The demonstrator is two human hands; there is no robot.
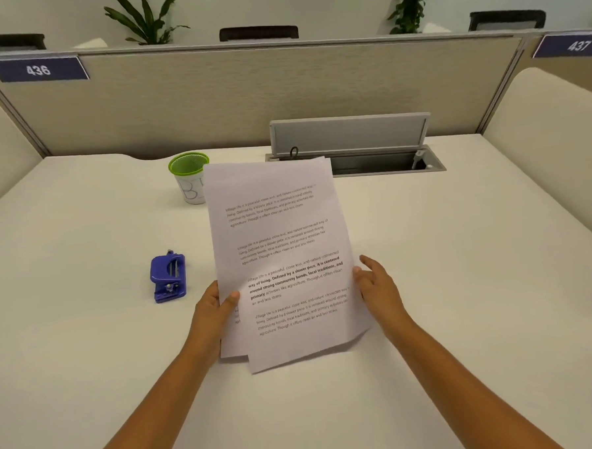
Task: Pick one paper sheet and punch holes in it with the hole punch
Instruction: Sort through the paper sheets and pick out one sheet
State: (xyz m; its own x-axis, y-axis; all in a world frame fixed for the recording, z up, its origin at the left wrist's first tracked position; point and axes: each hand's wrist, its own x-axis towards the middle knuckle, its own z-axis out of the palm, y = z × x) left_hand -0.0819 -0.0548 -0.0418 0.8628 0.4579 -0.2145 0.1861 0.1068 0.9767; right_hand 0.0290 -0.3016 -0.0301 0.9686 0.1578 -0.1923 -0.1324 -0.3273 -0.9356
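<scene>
A printed paper sheet (282, 245) is lifted off the white desk, tilted slightly. My left hand (213, 307) pinches its left edge, thumb on top. Just off the right edge of the paper, my right hand (376, 282) has its fingers spread; I cannot tell if it touches the sheet. Another sheet (232, 351) peeks out beneath at the lower left corner. A blue hole punch (169, 278) sits on the desk to the left of my left hand, untouched.
A green mesh cup (189, 176) with a white label stands behind the paper at its top left. An open cable hatch (370, 158) is set in the desk at the back. A fabric partition (246, 96) closes off the far side.
</scene>
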